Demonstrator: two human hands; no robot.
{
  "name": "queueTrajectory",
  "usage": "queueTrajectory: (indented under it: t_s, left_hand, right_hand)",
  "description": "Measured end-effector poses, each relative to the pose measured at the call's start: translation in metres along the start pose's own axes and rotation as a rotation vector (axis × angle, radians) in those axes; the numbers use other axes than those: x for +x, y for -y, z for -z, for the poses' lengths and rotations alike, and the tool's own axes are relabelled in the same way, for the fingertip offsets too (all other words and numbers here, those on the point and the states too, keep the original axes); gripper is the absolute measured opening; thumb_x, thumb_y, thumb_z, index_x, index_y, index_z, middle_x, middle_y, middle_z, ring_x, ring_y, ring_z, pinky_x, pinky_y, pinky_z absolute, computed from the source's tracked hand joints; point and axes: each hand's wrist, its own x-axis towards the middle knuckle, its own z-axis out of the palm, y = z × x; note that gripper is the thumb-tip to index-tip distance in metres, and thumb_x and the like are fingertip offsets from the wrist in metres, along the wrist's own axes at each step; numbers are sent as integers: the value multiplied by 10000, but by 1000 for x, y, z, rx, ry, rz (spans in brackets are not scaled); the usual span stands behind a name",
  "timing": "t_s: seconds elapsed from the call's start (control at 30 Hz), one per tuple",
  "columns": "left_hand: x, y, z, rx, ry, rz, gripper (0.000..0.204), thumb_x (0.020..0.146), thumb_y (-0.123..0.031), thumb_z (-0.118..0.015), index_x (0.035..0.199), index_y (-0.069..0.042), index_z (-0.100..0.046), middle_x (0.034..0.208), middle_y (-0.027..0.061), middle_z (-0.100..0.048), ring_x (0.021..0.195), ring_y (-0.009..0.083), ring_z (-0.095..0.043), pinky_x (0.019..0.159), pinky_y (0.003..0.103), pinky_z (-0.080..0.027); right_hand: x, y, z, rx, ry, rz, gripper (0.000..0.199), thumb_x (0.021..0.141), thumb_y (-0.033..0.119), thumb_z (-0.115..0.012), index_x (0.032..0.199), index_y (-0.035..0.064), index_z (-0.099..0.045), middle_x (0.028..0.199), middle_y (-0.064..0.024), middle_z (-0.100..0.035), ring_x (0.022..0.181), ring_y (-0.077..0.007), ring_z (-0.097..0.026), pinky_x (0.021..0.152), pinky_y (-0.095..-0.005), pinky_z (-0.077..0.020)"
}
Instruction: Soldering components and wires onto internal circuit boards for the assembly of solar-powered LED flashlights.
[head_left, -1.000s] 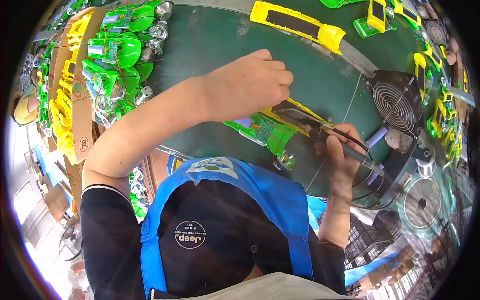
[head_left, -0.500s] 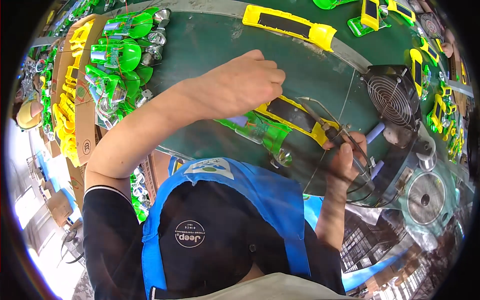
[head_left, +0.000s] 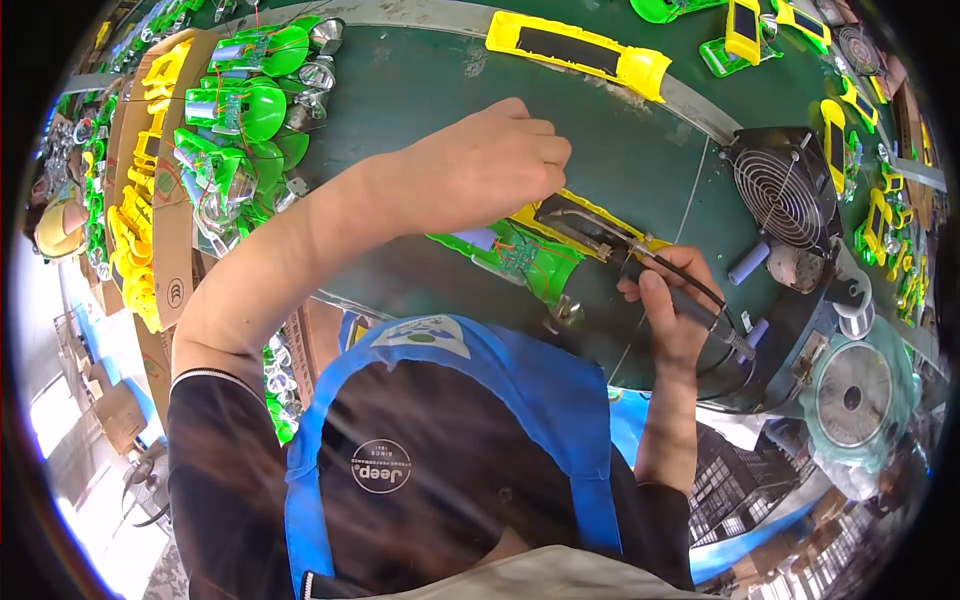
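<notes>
My right hand [head_left: 668, 300] is closed around a soldering iron [head_left: 680, 298] with a thin curved metal tube along it. The iron's front end points left, over a yellow plastic housing [head_left: 565, 218] with a dark panel. Above the left end of that housing, my left hand [head_left: 495, 165] is closed; its fingertips and anything in them are hidden. Just nearer to me lies an opened green housing [head_left: 550, 272] with a circuit board [head_left: 518, 257], red wires and a bluish cylindrical cell [head_left: 478, 239]. A silvery reflector [head_left: 568, 312] sits by its right end.
Several green lamp assemblies [head_left: 245, 110] stand at the left beside a cardboard box [head_left: 170, 200] of yellow parts. Another yellow housing [head_left: 575, 50] lies at the far edge. A black fan [head_left: 785, 190] and loose blue cells [head_left: 750, 262] are at the right, on the green table [head_left: 400, 90].
My right hand has turned and shifted slightly left with the soldering iron, whose tip is lower over the yellow housing. My left hand has hardly moved.
</notes>
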Motion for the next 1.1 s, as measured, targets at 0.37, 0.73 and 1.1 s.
queueTrajectory:
  t_s: [0.37, 0.73, 1.1]
  left_hand:
    - [0, 0, 2, -12, 91, 44, 24, 770, -84, -623, 763, -70, -605, 836, 35, -514, 863, 183, -540, 805, 327, -389]
    - [-4, -2, 6, -86, 16, 40, 39, 810, -114, -650, 802, -91, -620, 866, 24, -528, 873, 188, -543, 805, 343, -400]
    - [-2, -55, -15, -102, -152, 127, 169, 712, -70, -703, 795, -99, -558, 888, 28, -476, 845, 211, -492, 719, 348, -370]
  right_hand:
    - [-8, -15, 14, 74, -101, 138, 197, 886, 98, -616, 993, -42, -528, 795, -136, -665, 683, -159, -641, 696, -273, -516]
    - [-9, -24, 24, 74, -150, 226, 281, 895, 195, -658, 994, -33, -529, 808, -136, -659, 698, -168, -655, 699, -270, -519]
    - [4, -24, 16, 136, -254, 424, 297, 897, 211, -646, 1055, -12, -531, 954, -137, -649, 812, -195, -649, 838, -302, -460]
